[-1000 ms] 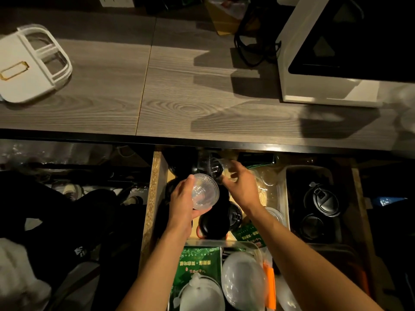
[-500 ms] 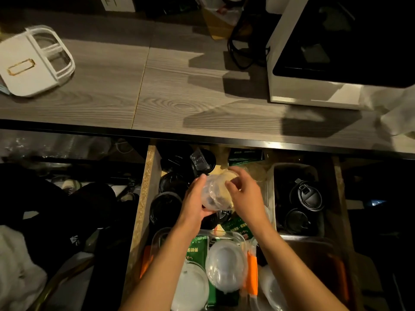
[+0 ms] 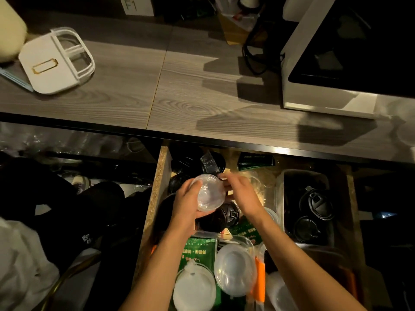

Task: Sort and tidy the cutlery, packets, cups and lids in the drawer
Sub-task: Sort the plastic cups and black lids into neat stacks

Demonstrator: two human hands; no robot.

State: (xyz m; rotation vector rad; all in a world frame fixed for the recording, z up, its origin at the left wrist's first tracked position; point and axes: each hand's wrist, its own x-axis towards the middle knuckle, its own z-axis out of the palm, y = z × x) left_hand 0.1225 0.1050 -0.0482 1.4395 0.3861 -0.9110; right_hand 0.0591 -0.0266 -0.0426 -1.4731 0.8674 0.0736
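My left hand [image 3: 187, 200] grips a small clear plastic cup [image 3: 209, 194], mouth turned toward me, over the open drawer [image 3: 157, 176]. My right hand [image 3: 241, 195] sits just right of the cup, fingertips at its rim; whether they grip the cup is unclear. Black cup lids [image 3: 226, 215] lie under the hands. A clear tray [image 3: 244, 239] near the front holds a clear dome lid [image 3: 234, 269], a white lid [image 3: 194, 288] and green packets [image 3: 198, 251]. A grey bin [image 3: 279, 189] at the right holds more black lids [image 3: 315, 202].
A grey wood countertop [image 3: 179, 93] runs above the drawer. On it lie a white divided container [image 3: 56, 61] at the left and a white appliance [image 3: 314, 99] at the right. Dark bags and clear wrapping [image 3: 67, 198] fill the space left of the drawer.
The view has tilted up and the drawer sits lower in frame. My right hand came from the back of the drawer to the cup held in my left hand.
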